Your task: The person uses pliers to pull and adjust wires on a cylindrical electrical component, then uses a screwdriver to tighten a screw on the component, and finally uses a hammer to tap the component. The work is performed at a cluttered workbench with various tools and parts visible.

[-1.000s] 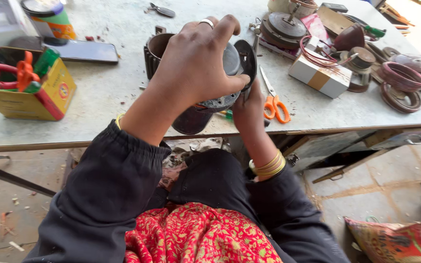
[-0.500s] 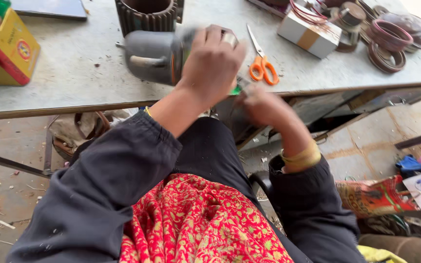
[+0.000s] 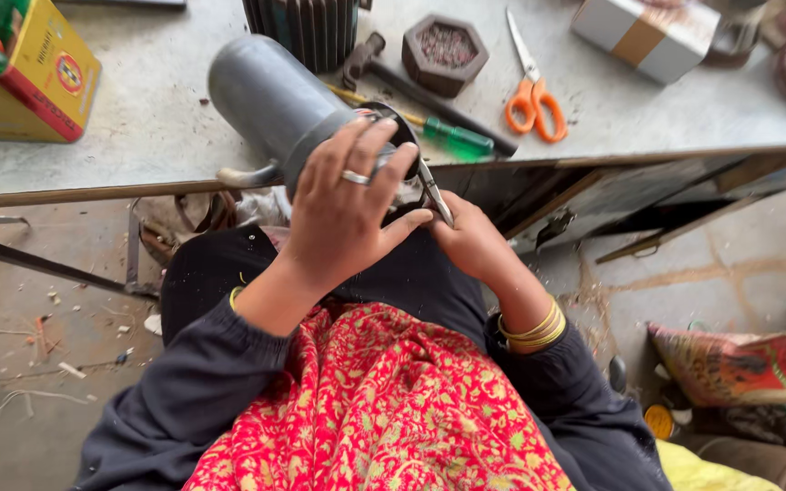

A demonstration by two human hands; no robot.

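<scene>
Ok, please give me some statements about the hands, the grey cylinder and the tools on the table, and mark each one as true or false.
1. The left hand lies over the near end of the grey metal cylinder. True.
2. The right hand is empty. False: it holds a thin metal tool against the end of the cylinder.
3. The orange-handled scissors are in the left hand. False: they lie on the table, apart from both hands.
4. A ring sits on one finger of the left hand. True.
5. The yellow box stands at the right end of the table. False: it stands at the left.
</scene>
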